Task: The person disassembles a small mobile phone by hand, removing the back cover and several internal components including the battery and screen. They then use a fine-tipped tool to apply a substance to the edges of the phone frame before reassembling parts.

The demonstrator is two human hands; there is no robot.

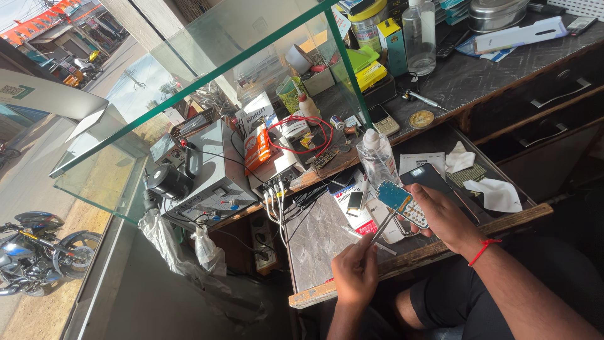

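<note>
Hard daylight reaches me through the glass pane (207, 56), glaring off it; my workbench (321, 236) right of it is sharp, with edges slightly bowed.

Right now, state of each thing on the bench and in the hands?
Circuit board: bare, held tilted in the right hand.
Thin tool: gripped by the left hand, tip at the board's edge.
Clear bottle: upright, capped.
Black phone: flat, screen dark.
White cloth: crumpled, lying loose.
Drawer: pulled open.
</note>
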